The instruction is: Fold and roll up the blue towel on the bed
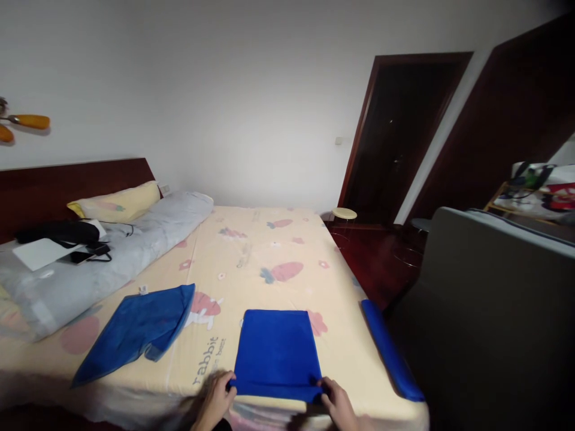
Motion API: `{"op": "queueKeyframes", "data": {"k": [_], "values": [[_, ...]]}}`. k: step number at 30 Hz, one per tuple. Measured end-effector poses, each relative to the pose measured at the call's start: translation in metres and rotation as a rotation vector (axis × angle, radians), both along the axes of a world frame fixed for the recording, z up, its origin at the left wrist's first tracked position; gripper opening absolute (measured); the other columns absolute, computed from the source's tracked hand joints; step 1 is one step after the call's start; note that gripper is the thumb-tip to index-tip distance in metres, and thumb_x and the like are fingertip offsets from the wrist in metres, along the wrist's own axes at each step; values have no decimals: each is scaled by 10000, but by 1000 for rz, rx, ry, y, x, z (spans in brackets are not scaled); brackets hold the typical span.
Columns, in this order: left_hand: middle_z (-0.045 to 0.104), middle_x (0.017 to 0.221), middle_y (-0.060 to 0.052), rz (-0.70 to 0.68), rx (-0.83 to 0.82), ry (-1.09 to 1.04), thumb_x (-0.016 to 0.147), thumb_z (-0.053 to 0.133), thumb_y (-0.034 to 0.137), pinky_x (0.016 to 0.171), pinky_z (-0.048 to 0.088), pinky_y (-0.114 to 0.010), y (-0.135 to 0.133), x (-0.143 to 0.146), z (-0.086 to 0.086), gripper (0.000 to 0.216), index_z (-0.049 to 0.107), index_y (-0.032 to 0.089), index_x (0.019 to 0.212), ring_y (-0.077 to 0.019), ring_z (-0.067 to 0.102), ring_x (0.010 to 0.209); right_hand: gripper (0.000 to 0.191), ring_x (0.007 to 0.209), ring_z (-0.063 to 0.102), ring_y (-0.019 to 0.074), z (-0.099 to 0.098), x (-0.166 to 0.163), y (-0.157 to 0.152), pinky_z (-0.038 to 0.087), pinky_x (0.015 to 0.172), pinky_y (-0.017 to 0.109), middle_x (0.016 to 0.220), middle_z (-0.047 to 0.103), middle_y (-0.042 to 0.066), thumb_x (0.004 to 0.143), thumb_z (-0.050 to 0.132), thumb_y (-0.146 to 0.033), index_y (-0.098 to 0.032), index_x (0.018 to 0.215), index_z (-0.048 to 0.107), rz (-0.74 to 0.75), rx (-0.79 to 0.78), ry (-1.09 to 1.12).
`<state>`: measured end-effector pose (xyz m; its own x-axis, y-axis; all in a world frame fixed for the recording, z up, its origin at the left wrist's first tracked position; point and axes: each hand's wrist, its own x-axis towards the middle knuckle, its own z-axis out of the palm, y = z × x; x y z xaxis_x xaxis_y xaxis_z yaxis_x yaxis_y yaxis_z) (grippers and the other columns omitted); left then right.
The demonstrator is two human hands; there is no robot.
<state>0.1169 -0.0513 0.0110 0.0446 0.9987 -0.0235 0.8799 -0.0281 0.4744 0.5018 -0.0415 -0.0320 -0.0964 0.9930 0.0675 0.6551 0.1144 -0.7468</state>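
A bright blue cloth (277,347), roughly square, lies flat on the bed near its front edge, with a narrow band along the near side. My left hand (219,395) pinches its near left corner between thumb and fingers. At the near right corner, my right hand (338,402) grips the fabric in the same way. To the left lies a second blue cloth (144,326), darker, spread out and creased, with a small white tag at its far edge. A rolled blue cloth (390,352) rests along the bed's right edge, apart from my hands.
The bed (251,245) has a cream sheet printed with carrots and rabbits. A grey rolled quilt (130,251) lies on the left, bearing a white sheet and dark items, beside a yellow pillow (121,203). A dark panel (485,323) stands at the right; a stool (344,214) is beyond the bed.
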Motion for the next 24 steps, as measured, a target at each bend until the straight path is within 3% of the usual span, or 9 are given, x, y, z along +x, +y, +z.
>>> {"op": "queueKeyframes", "data": {"k": [3,9,11,14,18,20,24], "values": [[708,949,2,88,-34,35,777,418,111,851,454,-265,16,2,-8,352,640,243,1017,-147,638,899,389,896,660,222,2,-4,12,497,836,339,942,724,57,767,397,-274,-224,1047,663,-47,56,-122],[643,1198,-89,230,36,157,755,397,67,1025,342,-408,18,24,-12,466,601,186,1157,-243,521,1200,431,901,613,258,-3,-20,13,463,792,374,992,687,99,760,404,-133,-198,1101,660,-148,179,-369],[647,1176,-68,189,92,165,781,352,56,1031,340,-386,13,42,-10,470,614,214,1138,-219,530,1179,472,916,603,238,-4,-37,8,453,795,349,1037,674,83,755,400,-79,-233,1129,643,-133,281,-430],[652,1153,-35,5,126,127,813,317,76,1040,345,-355,10,81,-11,465,632,268,1097,-195,537,1160,505,961,589,213,-1,-78,2,423,842,325,1091,660,42,748,414,-41,-291,1135,621,9,355,-429],[476,1459,-46,-167,-55,135,810,345,128,1146,239,-396,11,117,-30,571,489,251,1348,-217,353,1381,474,1034,565,229,4,-119,-1,381,910,346,1149,643,29,752,480,-100,-305,1165,589,129,280,-403],[378,1538,-46,-165,-126,157,818,371,169,1177,193,-423,11,112,-41,604,414,245,1416,-232,272,1434,460,1045,562,238,2,-114,-1,375,911,347,1152,646,28,742,511,-128,-310,1156,598,135,229,-411],[467,1483,-49,-104,-54,188,852,391,238,1160,261,-450,2,60,-52,524,491,262,1366,-255,355,1394,517,1107,552,255,-12,-56,-5,367,940,367,1226,637,49,752,489,-134,-305,1231,584,79,161,-443]]}}
